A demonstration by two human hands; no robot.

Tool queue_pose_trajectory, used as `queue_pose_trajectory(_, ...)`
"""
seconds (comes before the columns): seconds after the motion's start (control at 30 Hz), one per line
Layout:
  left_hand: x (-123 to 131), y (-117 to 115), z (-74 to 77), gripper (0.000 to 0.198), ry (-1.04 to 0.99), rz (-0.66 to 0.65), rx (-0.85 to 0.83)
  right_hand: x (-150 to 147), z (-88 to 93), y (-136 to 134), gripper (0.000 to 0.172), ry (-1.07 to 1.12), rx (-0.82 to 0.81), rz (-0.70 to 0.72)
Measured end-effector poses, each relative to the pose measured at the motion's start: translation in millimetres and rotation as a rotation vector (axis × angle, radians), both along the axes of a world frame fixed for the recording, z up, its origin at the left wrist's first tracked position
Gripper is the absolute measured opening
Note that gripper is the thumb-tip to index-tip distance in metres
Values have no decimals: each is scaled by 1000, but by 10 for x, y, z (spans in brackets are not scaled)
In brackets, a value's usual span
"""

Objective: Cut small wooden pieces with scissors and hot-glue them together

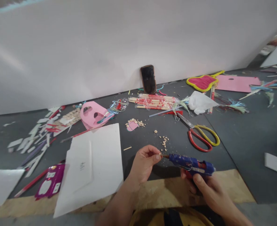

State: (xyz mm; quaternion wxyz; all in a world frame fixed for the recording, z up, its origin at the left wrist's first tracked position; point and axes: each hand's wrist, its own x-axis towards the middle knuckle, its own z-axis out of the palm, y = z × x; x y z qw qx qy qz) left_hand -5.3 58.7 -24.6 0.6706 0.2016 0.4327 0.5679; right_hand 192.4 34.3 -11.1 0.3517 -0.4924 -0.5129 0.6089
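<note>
1. One blue glue gun (187, 163) at the near edge of the dark table (237, 138), right of centre, tilted slightly, nozzle (166, 156) pointing left.
2. Grasped firmly by the right hand (206, 188), fingers wrapped beneath, thumb along the near side; trigger pressure impossible to tell.
3. Just left of the nozzle, left hand (143, 164) with thumb and forefinger pinched together at the tip, apparently on a tiny pale piece (160, 154), too small to identify.
4. Step in hand, as judged: putting glue on that piece. Next move: a call for a steady nozzle and fingertips clear of the hot tip.
5. Just beyond both hands, loose wooden beads (164, 142); farther left, a small pink piece (132, 126) with more beads around and partly over its far edge.
6. Right of the beads, scissors (190, 125) with red and yellow handles; to the left, a large white sheet (103, 160).
7. Farther off, bundled sticks (154, 102) in clear wrap, and behind, a phone (148, 79) leaning on the pale wall (119, 47).
</note>
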Motion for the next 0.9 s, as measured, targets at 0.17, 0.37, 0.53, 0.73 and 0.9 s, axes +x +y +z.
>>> queue_pose_trajectory(0.17, -4, 5, -6, 23, -27, -7, 4, 22, -42, -12, 44, 1, -25, 0)
queue_pose_trajectory(0.37, 2, -1, 12, 23, -39, -2, 7, 31, -54, -10, 42, 19, -13, 2)
queue_pose_trajectory(0.53, -1, -4, -2, 23, -18, -8, 8, 26, -43, -8, 43, -5, -4, -8)
queue_pose_trajectory(0.73, 3, -5, 6, 24, -11, -14, -7, 17, -28, -12, 44, -5, -22, -11)
queue_pose_trajectory(0.9, -1, -7, 12, 26, -6, -6, -8, 41, -47, -2, 45, -26, -25, -20)
